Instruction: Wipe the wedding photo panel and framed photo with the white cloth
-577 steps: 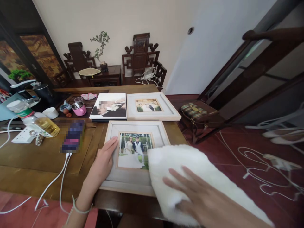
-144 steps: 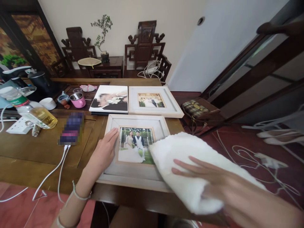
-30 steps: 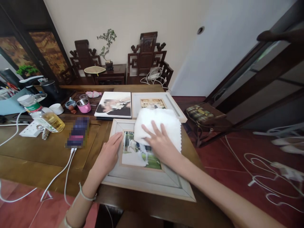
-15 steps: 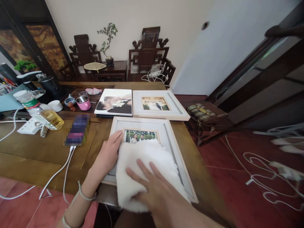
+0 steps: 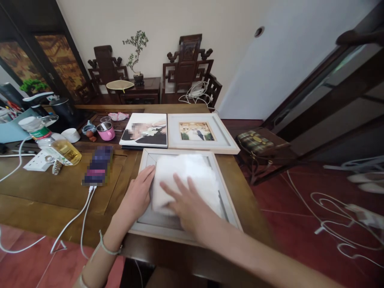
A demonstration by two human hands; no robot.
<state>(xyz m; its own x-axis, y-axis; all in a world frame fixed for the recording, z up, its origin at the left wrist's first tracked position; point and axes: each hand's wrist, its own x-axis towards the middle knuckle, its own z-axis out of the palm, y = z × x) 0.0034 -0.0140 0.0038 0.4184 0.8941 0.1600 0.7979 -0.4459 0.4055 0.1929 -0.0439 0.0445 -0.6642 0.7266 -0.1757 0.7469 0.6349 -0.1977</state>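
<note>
A pale wooden picture frame (image 5: 231, 200) lies flat at the near edge of the brown table (image 5: 45, 196). A white fluffy cloth (image 5: 192, 176) covers its photo. My right hand (image 5: 187, 204) lies on the cloth with fingers spread, pressing it onto the glass. My left hand (image 5: 136, 196) rests flat on the frame's left border, fingers stretched out, next to the cloth.
A second pale frame (image 5: 201, 134) and a photo print (image 5: 145, 131) lie behind. To the left sit a phone (image 5: 97, 166) with white cable, an oil bottle (image 5: 60, 150), a pink cup (image 5: 106, 131) and a power strip (image 5: 37, 163). A plaid bag (image 5: 255, 142) rests on a stool at right.
My right hand has pushed the cloth from the frame's near edge up over the photo, after an earlier sweep at the far side. The left hand has stayed on the border.
</note>
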